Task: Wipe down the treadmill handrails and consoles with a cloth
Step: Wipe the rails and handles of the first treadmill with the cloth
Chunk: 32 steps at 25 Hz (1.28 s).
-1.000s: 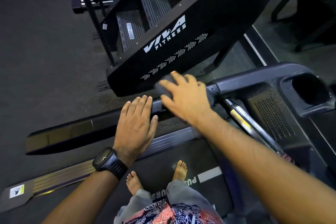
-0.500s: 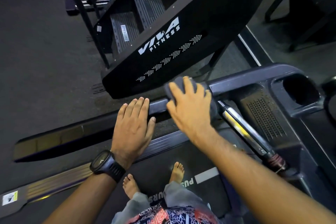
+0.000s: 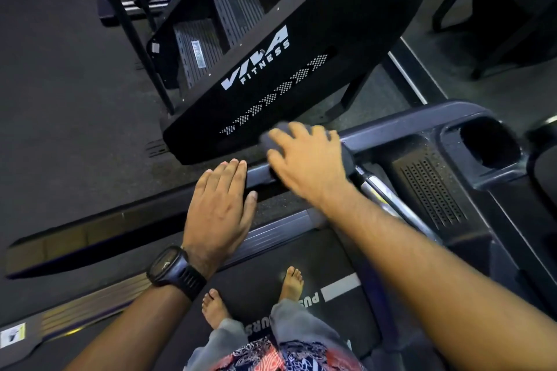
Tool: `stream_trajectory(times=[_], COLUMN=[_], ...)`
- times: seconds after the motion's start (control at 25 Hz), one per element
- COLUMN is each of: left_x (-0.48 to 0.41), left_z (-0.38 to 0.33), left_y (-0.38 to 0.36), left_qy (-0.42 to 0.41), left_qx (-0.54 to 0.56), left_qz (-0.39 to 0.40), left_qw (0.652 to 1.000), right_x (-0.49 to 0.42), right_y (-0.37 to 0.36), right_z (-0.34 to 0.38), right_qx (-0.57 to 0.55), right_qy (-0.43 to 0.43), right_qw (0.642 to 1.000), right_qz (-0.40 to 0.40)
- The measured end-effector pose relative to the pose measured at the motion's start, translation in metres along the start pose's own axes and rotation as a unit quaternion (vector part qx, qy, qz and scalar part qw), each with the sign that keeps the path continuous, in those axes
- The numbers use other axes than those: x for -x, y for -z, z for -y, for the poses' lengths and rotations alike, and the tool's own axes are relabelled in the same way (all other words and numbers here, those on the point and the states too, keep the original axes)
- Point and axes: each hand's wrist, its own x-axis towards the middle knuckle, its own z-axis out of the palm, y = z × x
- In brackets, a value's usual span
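The dark left handrail (image 3: 90,238) of the treadmill runs from lower left up to the console (image 3: 428,187). A dark grey cloth (image 3: 271,138) lies on the rail near the console, mostly hidden under my right hand (image 3: 307,159), whose spread fingers press it down. My left hand (image 3: 220,211) rests flat on the rail just left of the cloth, fingers straight and together, a black watch on its wrist.
A black Viva Fitness stair machine (image 3: 271,69) stands just beyond the rail. The console has a cup holder (image 3: 488,144) and a chrome bar (image 3: 382,193). My bare feet stand on the treadmill belt (image 3: 256,280). Dark gym floor (image 3: 60,99) lies to the left.
My right hand slid the cloth back and forth a little along the rail near the console. My left hand stayed flat on the rail.
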Motion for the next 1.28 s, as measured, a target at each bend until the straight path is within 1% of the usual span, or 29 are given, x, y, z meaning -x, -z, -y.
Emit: stream_trajectory(times=[0.04,0.08,0.12,0.2,0.24,0.28,0.32,0.36,0.4,0.44,0.52,0.56,0.6,0.64,0.68,0.72,0.76,0.84,0.88,0.92,1.0,1.04,1.08,1.16,1.2,1.24,1.28], left_x=[0.0,0.0,-0.001,-0.004,-0.005,-0.007,-0.008,-0.009,-0.01,-0.011,-0.013,-0.015,-0.016,-0.017,-0.017,-0.017,-0.018,-0.022,-0.023,-0.025,-0.024,-0.024,-0.025,-0.027,-0.029,-0.03,-0.032], left_z=[-0.001,-0.003,-0.004,-0.006,-0.006,-0.006,-0.007,-0.009,-0.012,-0.014,-0.016,-0.016,-0.017,-0.018,-0.02,-0.022,-0.024,-0.027,-0.028,-0.029,-0.03,-0.032,-0.033,-0.036,-0.037,-0.038,-0.039], left_y=[0.0,0.0,-0.001,-0.001,-0.002,-0.002,-0.003,-0.003,-0.004,-0.005,-0.006,-0.006,-0.006,-0.006,-0.005,-0.005,-0.005,-0.006,-0.007,-0.007,-0.007,-0.007,-0.007,-0.007,-0.007,-0.008,-0.009], left_qy=[0.003,0.004,0.002,-0.013,-0.017,-0.017,-0.015,-0.015,-0.014,-0.015,-0.024,-0.026,-0.025,-0.024,-0.023,-0.022,-0.022,-0.029,-0.031,-0.031,-0.028,-0.025,-0.023,-0.031,-0.034,-0.033,-0.032], left_qx=[0.001,0.002,0.003,0.001,0.001,0.002,0.003,0.005,0.007,0.008,0.01,0.011,0.01,0.009,0.01,0.011,0.012,0.014,0.014,0.012,0.009,0.009,0.009,0.007,0.008,0.009,0.009], left_qz=[0.003,0.004,0.001,-0.002,-0.003,-0.005,-0.003,-0.001,-0.001,-0.003,-0.005,-0.005,-0.004,-0.002,0.001,0.003,0.002,0.001,0.0,0.0,0.006,0.007,0.006,0.006,0.007,0.007,0.007], left_qw=[1.0,1.0,1.0,1.0,1.0,1.0,1.0,1.0,1.0,1.0,1.0,1.0,1.0,1.0,1.0,1.0,1.0,0.999,0.999,0.999,1.0,1.0,1.0,0.999,0.999,0.999,0.999], right_x=[0.005,0.015,0.026,0.03,0.018,0.002,-0.005,-0.001,0.01,0.025,0.037,0.025,0.007,-0.002,0.0,0.007,0.018,0.026,0.016,0.001,-0.004,0.004,0.016,0.027,0.017,0.0,-0.008], right_y=[-0.002,-0.007,-0.012,-0.011,-0.009,-0.004,0.0,-0.001,-0.005,-0.012,-0.016,-0.014,-0.009,-0.002,-0.001,-0.005,-0.01,-0.011,-0.011,-0.007,0.0,-0.003,-0.01,-0.013,-0.011,-0.008,-0.002], right_z=[-0.01,-0.012,-0.001,0.022,0.019,0.005,-0.009,-0.017,-0.018,-0.006,0.022,0.015,-0.002,-0.02,-0.033,-0.039,-0.029,-0.001,-0.003,-0.018,-0.047,-0.051,-0.043,-0.015,-0.019,-0.034,-0.05], right_qx=[0.01,0.017,0.009,0.0,0.001,0.001,0.007,0.013,0.018,0.015,0.014,0.009,-0.004,-0.003,0.003,0.012,0.013,0.007,0.002,-0.004,0.012,0.016,0.015,0.007,0.003,-0.005,-0.003], right_qy=[-0.051,-0.085,-0.078,0.034,0.069,0.053,-0.004,-0.067,-0.108,-0.11,-0.002,0.037,0.03,-0.019,-0.073,-0.114,-0.113,0.004,0.046,0.045,-0.055,-0.095,-0.098,0.006,0.041,0.032,-0.015], right_qw=[0.999,0.996,0.995,0.999,0.998,0.998,1.0,0.998,0.993,0.992,0.998,0.999,1.0,1.0,0.997,0.993,0.992,0.999,0.999,0.999,0.998,0.995,0.993,0.999,0.999,0.999,1.0], right_qz=[-0.013,-0.037,-0.053,-0.034,-0.006,0.016,0.01,-0.004,-0.036,-0.061,-0.055,-0.03,-0.002,0.004,0.001,-0.022,-0.05,-0.038,-0.017,0.007,-0.006,-0.032,-0.064,-0.051,-0.027,-0.001,0.0])
